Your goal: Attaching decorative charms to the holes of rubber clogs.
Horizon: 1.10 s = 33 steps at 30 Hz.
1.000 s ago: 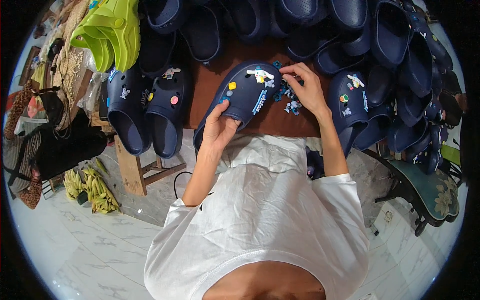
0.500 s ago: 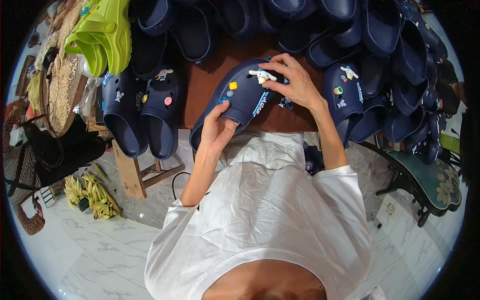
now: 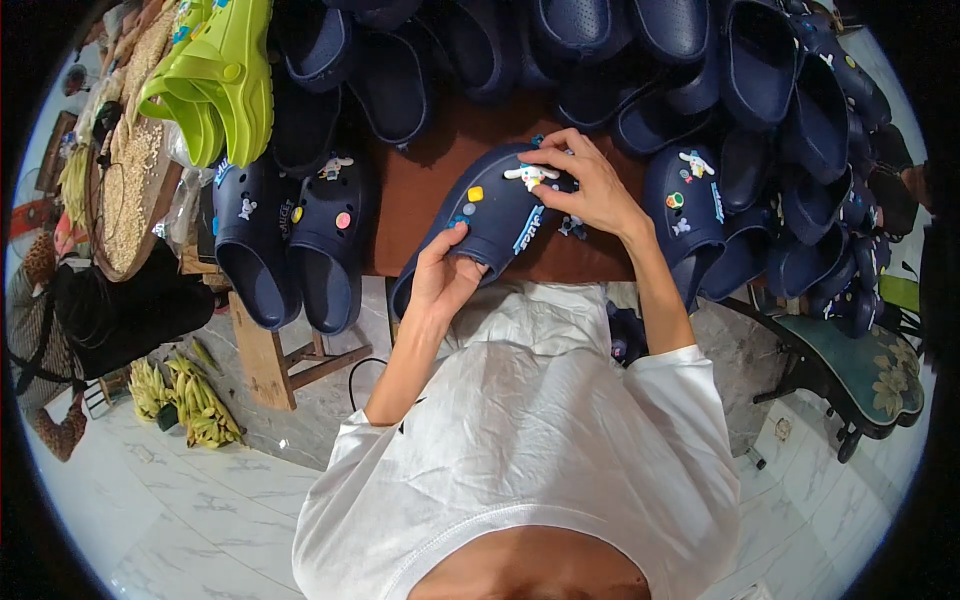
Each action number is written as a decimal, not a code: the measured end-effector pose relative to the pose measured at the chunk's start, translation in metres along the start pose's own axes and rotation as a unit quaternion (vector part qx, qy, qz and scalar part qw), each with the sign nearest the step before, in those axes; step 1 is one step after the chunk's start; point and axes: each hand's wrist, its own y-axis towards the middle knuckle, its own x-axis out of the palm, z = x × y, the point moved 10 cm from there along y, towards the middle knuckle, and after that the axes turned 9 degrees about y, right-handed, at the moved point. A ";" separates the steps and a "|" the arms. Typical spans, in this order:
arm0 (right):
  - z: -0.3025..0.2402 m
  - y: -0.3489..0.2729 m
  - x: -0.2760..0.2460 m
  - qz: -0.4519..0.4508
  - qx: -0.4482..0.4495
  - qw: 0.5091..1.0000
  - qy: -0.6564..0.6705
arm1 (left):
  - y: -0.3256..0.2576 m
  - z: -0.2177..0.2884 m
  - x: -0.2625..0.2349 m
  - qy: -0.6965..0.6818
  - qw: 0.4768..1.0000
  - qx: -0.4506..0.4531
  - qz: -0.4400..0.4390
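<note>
Viewpoint: one head-worn fisheye camera, above the person's white-shirted shoulders, facing steeply down.
Nearness: close; both forearms rise from the lower middle to the picture's centre.
Centre: left hand (image 3: 445,280) and right hand (image 3: 590,185) on a navy clog (image 3: 490,225).
Beyond the fingertips: brown table (image 3: 420,190) towards the upper edge.
Rim: straight edges bend; dark corners.
Shared view: none, single camera.

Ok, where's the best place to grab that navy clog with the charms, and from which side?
Grip the navy clog at its open heel rim, from the near side: the opening faces the person, the left hand already holds there, and the charm-studded toe stays free.
</note>
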 end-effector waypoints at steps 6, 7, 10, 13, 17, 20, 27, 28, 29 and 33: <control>0.000 -0.001 -0.008 -0.001 -0.005 1.000 0.001 | 0.001 -0.003 0.008 -0.012 1.000 -0.009 -0.003; -0.002 -0.004 -0.010 0.004 -0.005 1.000 -0.005 | 0.001 -0.004 0.012 -0.017 1.000 -0.012 -0.011; -0.008 -0.013 -0.021 0.082 -0.027 0.996 0.016 | 0.002 -0.007 0.016 -0.028 0.999 -0.017 -0.025; -0.006 -0.037 -0.034 0.191 -0.031 0.981 0.018 | 0.000 -0.007 0.023 -0.038 0.999 -0.005 -0.019; -0.010 -0.081 -0.043 0.301 -0.002 0.952 0.051 | 0.000 -0.001 0.033 -0.069 0.996 0.019 -0.056; 0.001 -0.112 -0.008 0.300 0.031 0.944 0.135 | 0.009 0.000 0.044 -0.092 0.992 0.036 -0.077; -0.006 -0.124 0.082 0.169 0.096 0.956 0.218 | 0.007 -0.016 0.100 -0.098 0.987 0.020 -0.128; -0.007 -0.123 0.086 0.173 0.092 0.957 0.215 | 0.005 -0.021 0.112 -0.099 0.984 0.005 -0.145; -0.002 -0.125 0.086 0.205 0.103 0.937 0.265 | 0.003 -0.026 0.122 -0.101 0.982 -0.009 -0.162; 0.000 -0.133 0.083 0.223 0.132 0.915 0.309 | 0.003 -0.027 0.138 -0.123 0.977 -0.023 -0.173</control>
